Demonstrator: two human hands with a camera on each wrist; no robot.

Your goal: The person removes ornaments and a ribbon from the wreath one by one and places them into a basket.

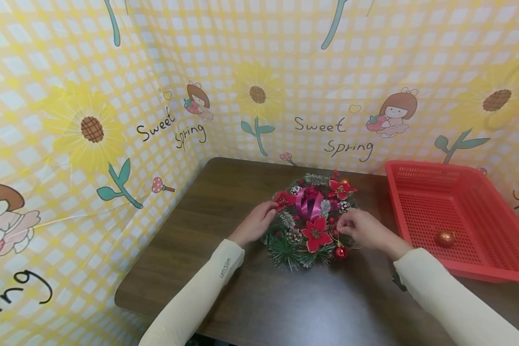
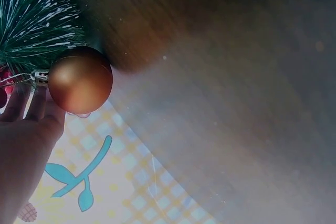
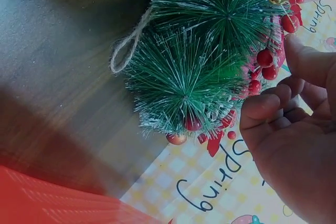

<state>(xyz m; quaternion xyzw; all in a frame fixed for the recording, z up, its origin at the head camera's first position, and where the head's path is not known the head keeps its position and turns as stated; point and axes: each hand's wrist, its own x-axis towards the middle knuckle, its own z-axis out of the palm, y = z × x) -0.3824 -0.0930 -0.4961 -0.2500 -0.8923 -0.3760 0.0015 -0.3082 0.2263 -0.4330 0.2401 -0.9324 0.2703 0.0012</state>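
Note:
A green Christmas wreath (image 1: 285,250) with frosted needles, red poinsettias (image 1: 316,234), berries and pine cones lies on the table. My left hand (image 1: 257,222) touches its left edge beside a poinsettia, fingers fairly straight, their tips partly hidden. Close to those fingers, a matte copper bauble (image 2: 81,81) with a silver cap hangs from the wreath. At the wreath's right side, my right hand (image 1: 363,228) has its fingers curled and pinches the thin string above a shiny red bauble (image 1: 340,253). Magenta ribbon (image 1: 308,203) loops stand up in the middle.
A red plastic basket (image 1: 395,202) stands to the right with one orange-gold bauble (image 1: 445,239) inside. A twine loop (image 3: 126,51) sticks out from the wreath. The brown table (image 1: 190,230) reaches back to a yellow checked cloth (image 1: 225,43) hung as walls.

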